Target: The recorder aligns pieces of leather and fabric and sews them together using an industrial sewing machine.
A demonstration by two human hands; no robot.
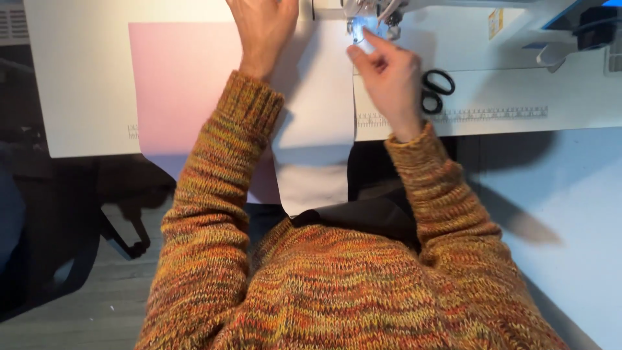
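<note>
Two hands work at the top centre of the frame. The left hand (262, 29) lies flat, fingers spread, on the white fabric (317, 110) beside a pink sheet (181, 84) on the worktop (78, 97). The right hand (389, 78), fingers curled, apparently pinches the fabric edge below the sewing machine's needle area (366, 19). Black scissors (435, 91) lie just right of it.
</note>
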